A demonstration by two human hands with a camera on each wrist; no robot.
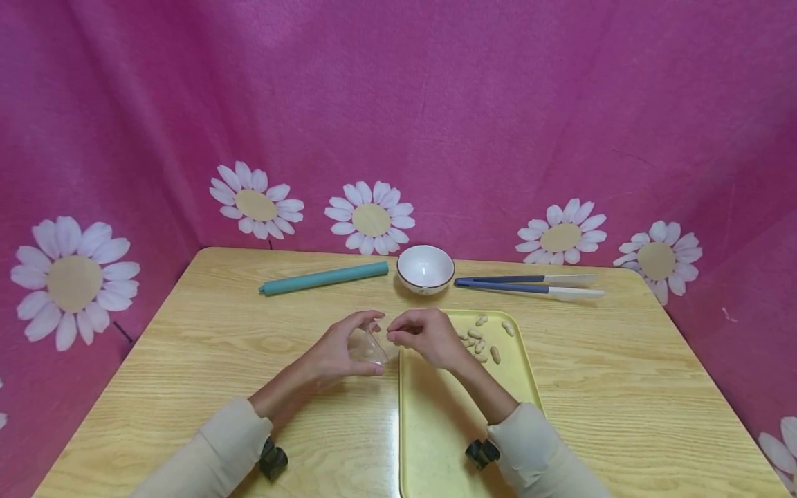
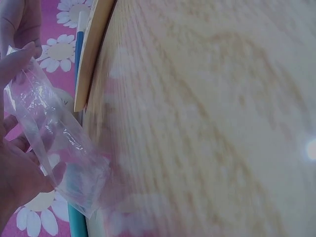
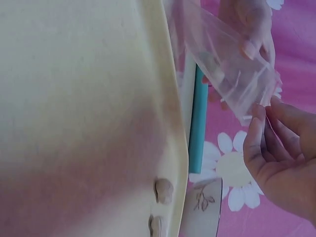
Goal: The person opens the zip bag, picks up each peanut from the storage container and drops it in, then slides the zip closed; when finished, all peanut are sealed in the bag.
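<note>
A clear plastic bag (image 1: 371, 348) is held above the table, just left of the yellow tray's edge. My left hand (image 1: 333, 351) grips it from the left, thumb below and fingers above in the head view. Near its right edge is my right hand (image 1: 434, 339), whose thumb and fingertips pinch the rim of the bag (image 3: 232, 74) in the right wrist view. Through the bag (image 2: 59, 133), parts of the left fingers show. Several peanuts in their shells (image 1: 495, 355) lie at the far end of the tray (image 1: 429, 443), some partly hidden behind the right hand.
Behind the hands stands a white bowl (image 1: 426, 267) with a dark rim. Left of it lies a teal rod (image 1: 324, 279) with a small tip, and right of it blue-and-white tongs (image 1: 507, 282). A pink cloth with daisies (image 1: 373, 218) hangs beyond the wooden table (image 1: 598, 387).
</note>
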